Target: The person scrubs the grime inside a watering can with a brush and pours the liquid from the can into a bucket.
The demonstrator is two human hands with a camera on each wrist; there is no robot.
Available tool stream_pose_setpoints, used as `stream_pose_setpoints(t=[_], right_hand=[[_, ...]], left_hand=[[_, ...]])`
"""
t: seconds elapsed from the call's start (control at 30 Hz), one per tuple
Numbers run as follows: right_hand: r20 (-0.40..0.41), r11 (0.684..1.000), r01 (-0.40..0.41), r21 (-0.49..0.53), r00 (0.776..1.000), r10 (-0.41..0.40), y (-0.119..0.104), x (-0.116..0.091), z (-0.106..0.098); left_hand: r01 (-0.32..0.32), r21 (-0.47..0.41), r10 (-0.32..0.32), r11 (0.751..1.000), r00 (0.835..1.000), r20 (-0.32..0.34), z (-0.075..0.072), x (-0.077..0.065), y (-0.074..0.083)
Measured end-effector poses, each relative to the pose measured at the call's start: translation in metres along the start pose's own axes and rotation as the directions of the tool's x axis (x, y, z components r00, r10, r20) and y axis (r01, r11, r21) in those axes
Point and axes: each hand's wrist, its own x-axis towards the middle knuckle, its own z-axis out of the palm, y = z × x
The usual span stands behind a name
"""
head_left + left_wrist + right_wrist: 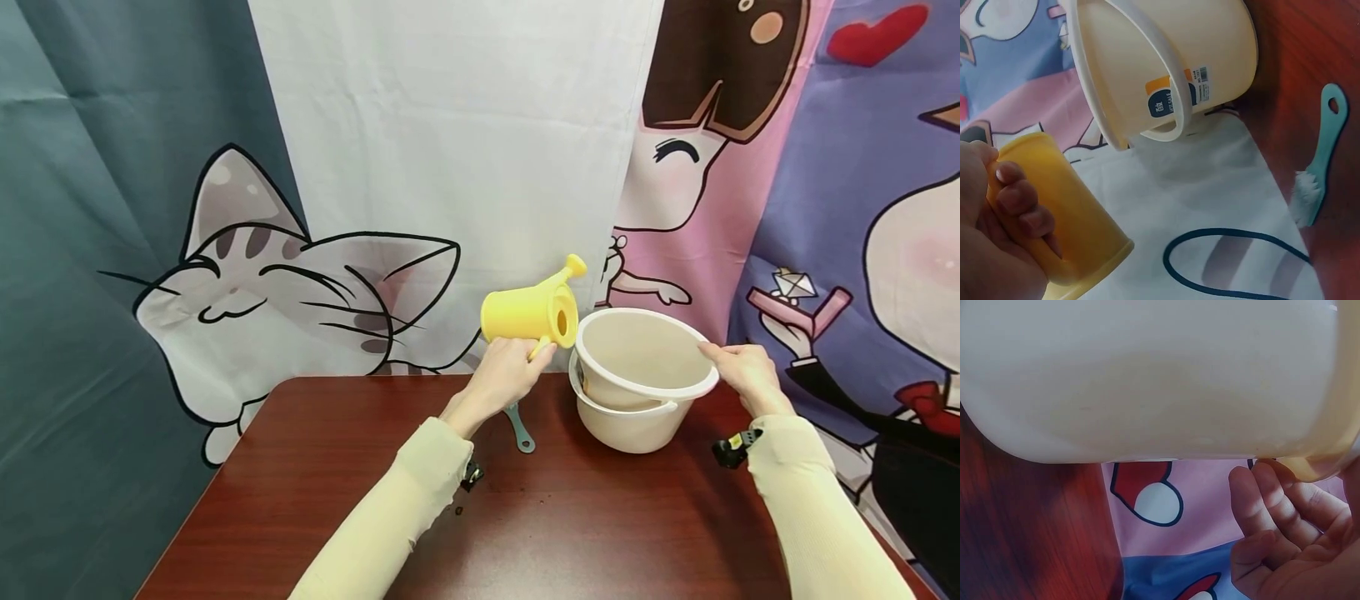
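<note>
My left hand grips the handle of a yellow watering can, its fingers curled round the handle in the left wrist view. The can is held in the air on its side, just left of the bucket, its opening facing right and its spout pointing up. A cream plastic bucket stands on the table, its white carrying handle hanging down against its outside. At the bucket's right rim, my right hand pinches the edge, thumb on top and fingers against the outer wall.
On the table lies a brush with a teal handle and white bristles, partly hidden by my left hand in the head view. Dark crumbs dot the wood. A printed cloth hangs behind the table's back edge.
</note>
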Motion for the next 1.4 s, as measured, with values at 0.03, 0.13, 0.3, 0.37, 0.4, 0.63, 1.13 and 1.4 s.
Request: stream_pose_setpoints(t=[0.03,0.13,0.3,0.37,0.4,0.63,1.13,1.4], right_hand=[[-0.001,1.000,0.002,0.000,1.000,-0.002,0.000,0.000,0.000],[-0.004,1.000,0.009,-0.001,1.000,-0.009,0.001,0.000,0.000],[-0.014,1.000,0.022,-0.004,1.000,-0.022,0.001,-0.001,0.000],[-0.020,1.000,0.028,-0.009,0.999,-0.028,0.001,0.000,0.000],[-0.024,0.999,0.031,-0.011,0.999,-0.031,0.001,0.000,0.000],[-0.010,0.999,0.035,-0.018,0.999,-0.035,-0.002,0.000,0.002],[0.006,1.000,0.001,-0.017,1.000,-0.001,-0.001,0.000,-0.001],[0.014,0.999,0.020,-0.037,1.000,-0.020,0.000,-0.001,-0.004]], left_hand=[[-0.021,0.025,0.020,0.999,1.000,0.005,0.001,0.004,0.002],[-0.096,0.106,0.096,0.990,0.995,0.010,0.005,0.015,0.007],[-0.206,0.244,0.213,0.948,0.977,-0.001,0.013,0.035,0.015],[-0.225,0.295,0.230,0.929,0.973,0.019,0.016,0.042,0.018],[-0.226,0.320,0.226,0.920,0.973,0.036,0.018,0.046,0.020],[-0.247,0.498,0.191,0.831,0.968,0.162,0.030,0.063,0.027],[-0.390,0.686,0.249,0.615,0.921,0.300,0.048,0.083,0.047],[-0.385,0.702,0.230,0.599,0.923,0.310,0.054,0.088,0.057]])
